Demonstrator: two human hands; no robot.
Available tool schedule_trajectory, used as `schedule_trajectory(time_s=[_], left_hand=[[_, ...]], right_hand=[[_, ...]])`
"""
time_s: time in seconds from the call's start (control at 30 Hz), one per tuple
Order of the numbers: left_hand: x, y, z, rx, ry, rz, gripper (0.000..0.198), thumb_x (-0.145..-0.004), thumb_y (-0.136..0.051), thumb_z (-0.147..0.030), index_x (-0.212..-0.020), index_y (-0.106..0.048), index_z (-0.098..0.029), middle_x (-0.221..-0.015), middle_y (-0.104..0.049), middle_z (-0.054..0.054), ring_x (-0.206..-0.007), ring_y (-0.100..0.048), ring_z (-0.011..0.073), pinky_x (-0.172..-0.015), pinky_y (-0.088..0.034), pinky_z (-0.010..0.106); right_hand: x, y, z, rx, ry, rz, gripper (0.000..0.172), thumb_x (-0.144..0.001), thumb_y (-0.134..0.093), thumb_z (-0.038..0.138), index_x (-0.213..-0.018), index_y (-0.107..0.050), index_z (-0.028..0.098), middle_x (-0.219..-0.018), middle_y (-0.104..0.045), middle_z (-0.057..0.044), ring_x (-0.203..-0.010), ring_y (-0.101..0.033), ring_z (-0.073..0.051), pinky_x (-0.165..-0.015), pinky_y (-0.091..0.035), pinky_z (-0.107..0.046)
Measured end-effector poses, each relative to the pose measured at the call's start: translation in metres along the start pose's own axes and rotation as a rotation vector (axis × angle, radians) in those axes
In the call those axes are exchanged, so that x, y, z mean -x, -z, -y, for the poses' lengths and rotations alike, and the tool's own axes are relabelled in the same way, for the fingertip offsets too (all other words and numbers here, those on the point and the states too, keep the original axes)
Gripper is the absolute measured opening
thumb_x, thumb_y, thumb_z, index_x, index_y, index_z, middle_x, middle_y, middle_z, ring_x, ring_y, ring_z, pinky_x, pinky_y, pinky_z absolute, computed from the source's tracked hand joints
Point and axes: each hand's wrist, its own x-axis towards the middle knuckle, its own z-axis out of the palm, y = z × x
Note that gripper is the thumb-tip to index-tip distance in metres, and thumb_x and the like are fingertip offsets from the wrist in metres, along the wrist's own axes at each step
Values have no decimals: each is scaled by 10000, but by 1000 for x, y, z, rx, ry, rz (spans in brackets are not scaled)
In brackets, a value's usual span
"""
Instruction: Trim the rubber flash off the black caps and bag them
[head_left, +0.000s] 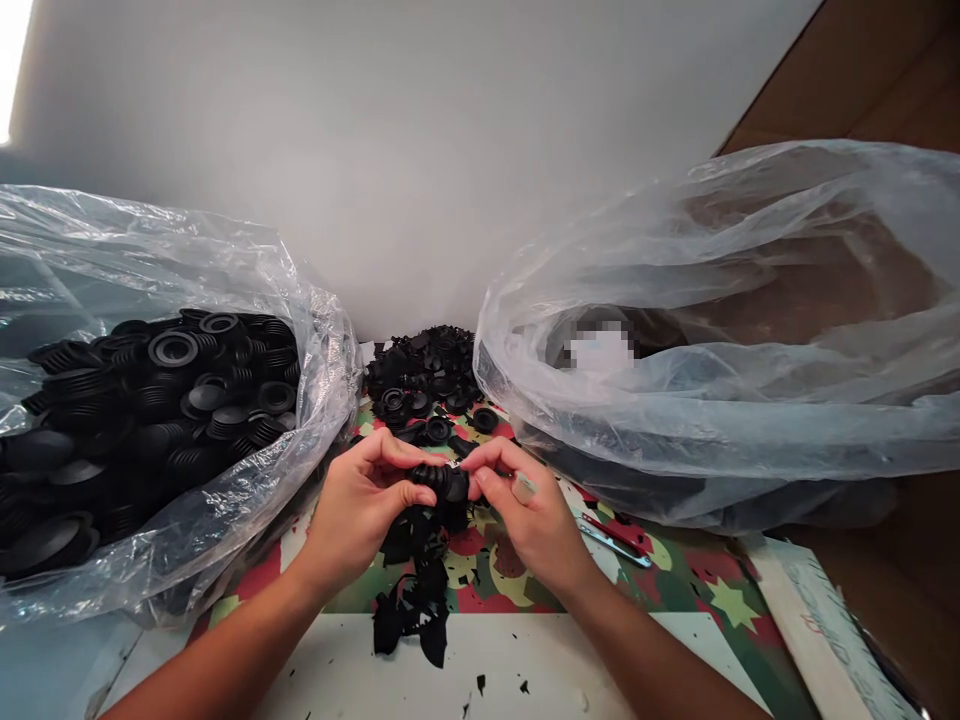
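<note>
Between my two hands, over the middle of the table, is a black ribbed rubber bellows (430, 480). My left hand (367, 490) pinches its ribbed body between thumb and fingers. At the other end, my right hand (521, 500) is closed, thumb against forefinger, on the bellows' dark edge; a pale wrap or band sits on one of its fingers. The exact spot under the right fingertips is partly hidden. Black rubber scraps (420, 610) lie below the hands on the table, and more loose round black parts (438, 430) lie just beyond them.
At left, a clear plastic bag (322, 330) holds many black bellows (172, 350). Another clear bag (750, 430) gapes open at right. A scrap heap (442, 360) sits against the wall. Right of my hand lie a red-and-silver tool (615, 540) and a cardboard flap (817, 620).
</note>
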Motion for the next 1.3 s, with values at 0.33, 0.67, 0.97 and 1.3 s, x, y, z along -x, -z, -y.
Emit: schedule_trajectory(time_s=[0.33, 0.67, 0.97, 1.3], left_hand=[[8, -5, 2, -296, -134, -45, 148, -679, -750, -119, -622, -642, -204, -629, -693, -11, -609, -657, 169, -578, -528, 261], [8, 4, 11, -589, -462, 103, 228, -817, -565, -47, -677, -611, -220, -700, -723, 6, -658, -683, 152, -632, -545, 242], [2, 6, 0, -267, -180, -6, 199, -694, -687, -27, -627, -638, -207, -703, -749, -3, -702, -732, 171, -649, -569, 239], [-8, 20, 0, 9, -69, -73, 267, -613, -887, -120, -658, -631, -183, -774, -770, 27, -774, -734, 198, -695, -552, 258]], right_hand=[[9, -8, 11, 299, 434, -104, 94, -911, -661, 155, -910, -716, 232, -814, -656, -21, -726, -660, -164, -624, -557, -275], [4, -4, 9, 294, 424, 57, 184, -861, -586, 56, -783, -602, 221, -772, -595, 10, -702, -599, -132, -620, -492, -234], [11, -10, 12, 304, 515, 88, 193, -737, -528, 43, -718, -487, 230, -656, -462, 55, -568, -446, -106, -518, -344, -228], [1, 14, 1, 159, 198, 293, 134, -899, -583, 118, -902, -662, 227, -776, -726, 5, -638, -647, -133, -579, -464, -235]])
